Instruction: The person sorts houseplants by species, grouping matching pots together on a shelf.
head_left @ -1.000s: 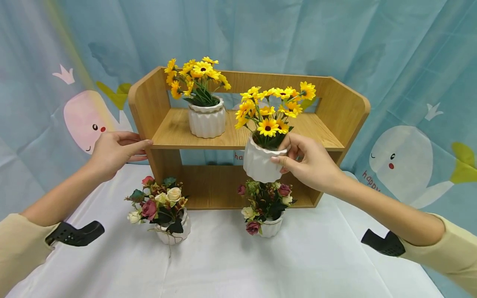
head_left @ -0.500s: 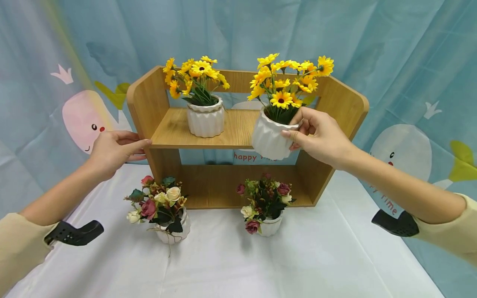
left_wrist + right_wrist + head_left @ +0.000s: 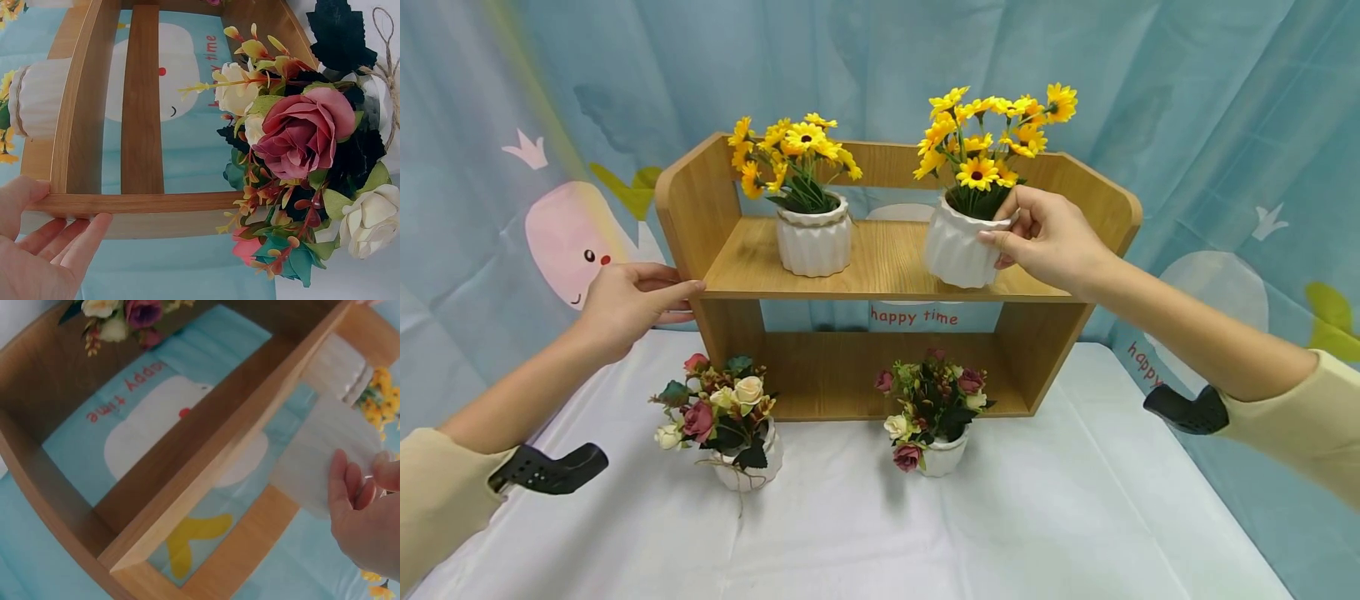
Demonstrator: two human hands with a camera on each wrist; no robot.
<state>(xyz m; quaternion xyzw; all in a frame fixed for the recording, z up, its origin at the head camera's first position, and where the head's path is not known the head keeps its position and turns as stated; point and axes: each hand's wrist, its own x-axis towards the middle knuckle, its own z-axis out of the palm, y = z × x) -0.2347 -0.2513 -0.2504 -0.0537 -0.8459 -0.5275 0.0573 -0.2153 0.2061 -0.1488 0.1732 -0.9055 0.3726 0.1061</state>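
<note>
Curtain — held pot (partly hidden)

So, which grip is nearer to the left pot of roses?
The left grip: it holds the left side of the wooden shelf, above and left of those roses; the right grip is farther, at the shelf's upper right, holding a pot of yellow flowers.
</note>
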